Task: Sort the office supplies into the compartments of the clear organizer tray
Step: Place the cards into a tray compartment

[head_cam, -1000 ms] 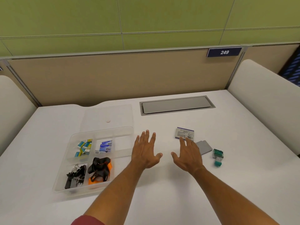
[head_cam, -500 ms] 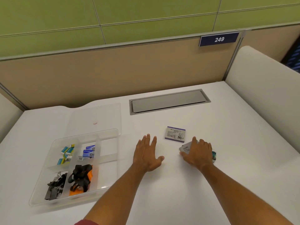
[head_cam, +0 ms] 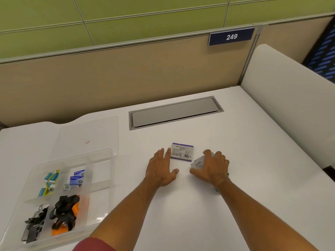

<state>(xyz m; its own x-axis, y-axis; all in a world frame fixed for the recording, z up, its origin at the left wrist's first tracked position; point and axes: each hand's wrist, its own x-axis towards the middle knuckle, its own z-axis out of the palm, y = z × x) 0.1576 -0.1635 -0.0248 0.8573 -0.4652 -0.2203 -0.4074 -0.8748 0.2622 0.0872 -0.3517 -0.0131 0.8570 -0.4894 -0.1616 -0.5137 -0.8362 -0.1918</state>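
The right hand [head_cam: 211, 167] is curled over a flat grey box [head_cam: 197, 163], fingers hooked on its far edge and thumb at its near side, so it grips the thing but has not clearly lifted it off the tabletop [head_cam: 253, 160]. The box is thin and rectangular, pale grey with small dark lettering, lying just right of the purple-edged lead box [head_cam: 182, 151]. A sliver of a green item [head_cam: 216, 189] shows under the wrist.

The left hand [head_cam: 160, 169] lies flat and spread, holding nothing, its fingertips at the lead box's left edge. That box is a small flat card-faced pack, its long axis running left to right; the left hand is the nearer one to it.

The clear organizer tray [head_cam: 101, 196] sits well to the left of the lead box, with its right-hand compartment looking free, so I'd judge both boxes must travel leftward.
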